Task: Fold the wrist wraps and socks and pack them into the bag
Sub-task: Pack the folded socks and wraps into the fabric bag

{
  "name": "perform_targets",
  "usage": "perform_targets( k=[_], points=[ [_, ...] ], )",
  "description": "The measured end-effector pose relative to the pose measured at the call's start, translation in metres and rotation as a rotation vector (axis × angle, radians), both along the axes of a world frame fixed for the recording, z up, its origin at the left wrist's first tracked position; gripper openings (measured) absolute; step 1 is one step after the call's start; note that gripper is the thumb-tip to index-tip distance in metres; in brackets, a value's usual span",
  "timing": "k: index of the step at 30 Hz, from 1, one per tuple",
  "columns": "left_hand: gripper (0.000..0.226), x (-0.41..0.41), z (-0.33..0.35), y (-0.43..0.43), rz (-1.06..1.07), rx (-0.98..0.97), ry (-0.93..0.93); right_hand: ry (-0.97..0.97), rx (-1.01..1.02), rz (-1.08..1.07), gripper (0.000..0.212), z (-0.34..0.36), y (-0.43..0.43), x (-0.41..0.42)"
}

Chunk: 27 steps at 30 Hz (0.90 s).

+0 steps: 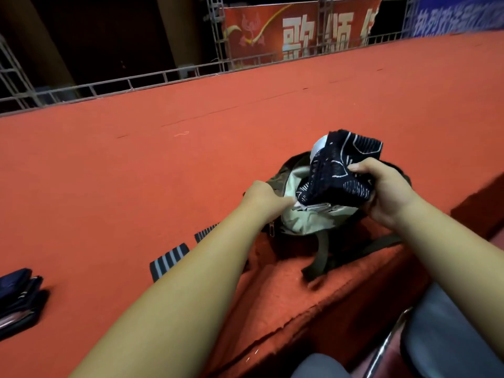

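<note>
An olive bag [275, 184] with a pale lining [305, 222] lies open on the red carpeted ledge [136, 173]. My left hand [263, 197] grips the bag's left rim and holds the mouth open. My right hand [381, 192] holds a folded bundle of dark socks with white patterns [341, 170] above the opening, its lower end at the mouth of the bag. Two dark striped wrist wraps [169, 261] [204, 233] lie on the carpet beside my left forearm, partly hidden by it.
A stack of folded dark items [19, 298] sits at the far left edge. The bag's strap [321, 257] trails toward the front edge of the ledge. A metal rail [136, 80] and a red banner [300, 31] stand behind. My knees [447, 336] are below.
</note>
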<state>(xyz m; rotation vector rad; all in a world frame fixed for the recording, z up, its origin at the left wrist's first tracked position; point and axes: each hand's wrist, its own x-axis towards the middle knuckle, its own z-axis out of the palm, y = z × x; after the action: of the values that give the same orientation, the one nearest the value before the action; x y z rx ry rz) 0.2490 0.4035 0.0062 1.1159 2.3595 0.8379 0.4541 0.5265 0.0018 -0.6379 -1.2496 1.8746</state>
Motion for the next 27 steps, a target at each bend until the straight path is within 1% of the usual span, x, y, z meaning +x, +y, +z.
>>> perform_targets(
  k=[1, 2, 3, 4, 5, 7, 9, 11, 13, 15, 17, 18, 19, 23, 25, 27],
  points=[
    [0.037, 0.001, 0.000, 0.004, -0.012, -0.029, 0.058, 0.008, -0.021, 0.015, 0.034, 0.001, 0.005, -0.001],
    [0.032, 0.002, 0.001, 0.007, -0.009, -0.048, 0.087, 0.011, -0.037, 0.034, 0.037, 0.003, 0.008, -0.003],
    [0.032, 0.000, 0.001, 0.010, -0.001, -0.055, 0.093, 0.015, -0.046, 0.052, 0.043, 0.004, 0.011, -0.006],
    [0.032, -0.003, 0.001, 0.012, 0.006, -0.053, 0.070, 0.017, -0.049, 0.067, 0.049, 0.006, 0.014, -0.009],
    [0.026, -0.006, 0.001, 0.012, 0.017, -0.035, 0.040, 0.022, -0.045, 0.076, 0.051, 0.008, 0.016, -0.013],
    [0.009, -0.013, 0.002, 0.012, 0.079, 0.067, -0.016, 0.063, -0.046, 0.107, 0.047, 0.012, 0.019, -0.022],
    [0.019, -0.018, 0.002, 0.009, 0.137, 0.168, -0.044, 0.100, -0.071, 0.162, 0.046, 0.017, 0.019, -0.033],
    [0.020, -0.024, 0.000, 0.007, 0.163, 0.234, -0.079, 0.098, -0.086, 0.237, 0.051, 0.019, 0.018, -0.047],
    [0.018, -0.029, -0.001, 0.007, 0.190, 0.311, -0.186, 0.047, -0.088, 0.299, 0.051, 0.017, 0.015, -0.064],
    [0.015, -0.032, 0.000, 0.009, 0.239, 0.416, -0.335, -0.072, -0.078, 0.337, 0.042, 0.013, 0.012, -0.081],
    [0.018, -0.032, 0.005, 0.009, 0.273, 0.521, -0.489, -0.231, -0.043, 0.348, 0.029, 0.010, 0.009, -0.094],
    [0.021, -0.033, 0.008, 0.009, 0.282, 0.558, -0.539, -0.303, -0.020, 0.353, 0.023, 0.011, 0.008, -0.098],
    [0.022, -0.035, 0.009, 0.008, 0.292, 0.586, -0.565, -0.369, 0.008, 0.357, 0.021, 0.011, 0.008, -0.101],
    [0.024, -0.046, 0.016, 0.007, 0.323, 0.680, -0.573, -0.749, 0.282, 0.322, 0.037, 0.015, 0.010, -0.108],
    [0.022, -0.051, 0.023, 0.010, 0.307, 0.719, -0.523, -0.900, 0.393, 0.299, 0.044, 0.012, 0.012, -0.113],
    [0.021, -0.053, 0.035, 0.016, 0.253, 0.756, -0.428, -1.007, 0.488, 0.297, 0.043, 0.008, 0.012, -0.120]
  ],
)
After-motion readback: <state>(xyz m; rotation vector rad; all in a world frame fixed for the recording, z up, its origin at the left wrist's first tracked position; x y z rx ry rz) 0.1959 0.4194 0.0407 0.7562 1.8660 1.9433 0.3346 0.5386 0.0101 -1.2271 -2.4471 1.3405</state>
